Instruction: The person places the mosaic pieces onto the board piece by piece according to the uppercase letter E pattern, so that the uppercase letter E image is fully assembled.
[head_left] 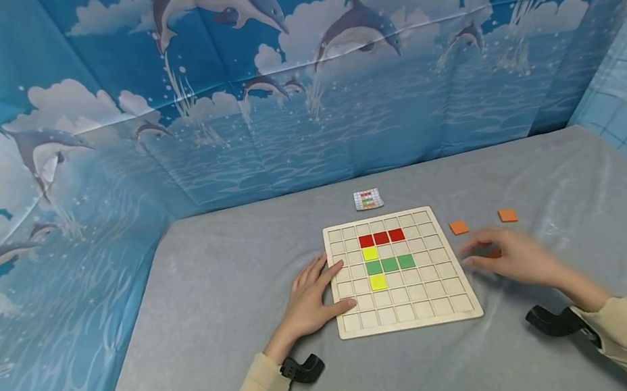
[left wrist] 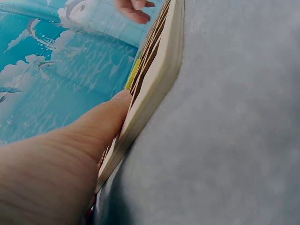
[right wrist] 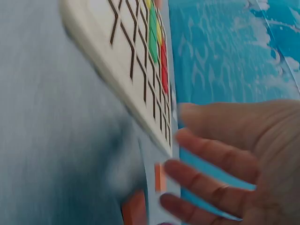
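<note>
A square wooden grid board (head_left: 427, 291) lies on the grey-covered table. It bears a row of red tiles (head_left: 381, 238), a row of green tiles (head_left: 390, 265), and two yellow tiles, one (head_left: 370, 253) between those rows and another (head_left: 378, 282) below the green. My left hand (head_left: 308, 300) rests at the board's left edge, fingers extended, with the thumb (left wrist: 105, 119) lying over the rim. Just off the right edge hovers my right hand (head_left: 510, 254), its fingers loosely bent and apart, nothing seen between them. Orange tiles (right wrist: 160, 177) lie below its fingers in the right wrist view.
Behind the board lies a small card (head_left: 367, 199) printed with a coloured grid pattern. Two orange tiles, one nearer the board (head_left: 459, 228) and one farther right (head_left: 507, 215), lie beyond the right hand. A dolphin-print curtain (head_left: 278, 126) hangs along the table's back and left sides.
</note>
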### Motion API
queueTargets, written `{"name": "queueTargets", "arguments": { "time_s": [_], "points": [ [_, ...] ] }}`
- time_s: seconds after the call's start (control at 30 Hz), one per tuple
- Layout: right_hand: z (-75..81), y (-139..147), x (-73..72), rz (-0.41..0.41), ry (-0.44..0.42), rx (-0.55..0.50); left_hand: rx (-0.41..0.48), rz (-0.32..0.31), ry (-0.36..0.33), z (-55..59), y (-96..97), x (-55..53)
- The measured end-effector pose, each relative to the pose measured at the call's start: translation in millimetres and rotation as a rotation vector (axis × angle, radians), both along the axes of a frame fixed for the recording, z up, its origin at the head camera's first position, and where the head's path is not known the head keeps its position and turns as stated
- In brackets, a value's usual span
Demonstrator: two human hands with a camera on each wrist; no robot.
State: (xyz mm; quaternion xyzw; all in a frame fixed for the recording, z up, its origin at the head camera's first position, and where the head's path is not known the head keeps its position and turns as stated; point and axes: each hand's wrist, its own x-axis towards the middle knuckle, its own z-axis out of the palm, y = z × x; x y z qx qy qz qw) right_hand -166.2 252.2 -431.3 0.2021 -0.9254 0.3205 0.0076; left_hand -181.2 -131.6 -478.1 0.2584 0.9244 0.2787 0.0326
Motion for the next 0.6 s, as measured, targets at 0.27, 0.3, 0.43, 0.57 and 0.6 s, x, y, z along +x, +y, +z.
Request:
{"name": "queueTargets", "arguments": {
  "time_s": [0.27, 0.3, 0.43, 0.57, 0.6],
  "points": [
    [-1.0, 17, 2.4, -0.009, -0.002, 0.156, 0.002, 0.004, -0.008, -1.6, -0.9, -0.4],
    [-2.0, 18, 2.3, -0.012, -0.01, 0.164, 0.001, 0.005, -0.007, -1.8, -1.0, -0.6],
    [-4.8, 23, 2.6, -0.001, -0.047, 0.166, 0.0, 0.004, -0.005, -1.9, -0.8, -1.0],
    [-4.5, 28, 3.5, 0.011, -0.09, 0.149, 0.006, 0.003, -0.006, -1.5, -0.8, -1.2],
    [-4.3, 29, 3.3, 0.014, -0.097, 0.144, 0.007, 0.003, -0.004, -1.5, -1.0, -1.2]
  ]
}}
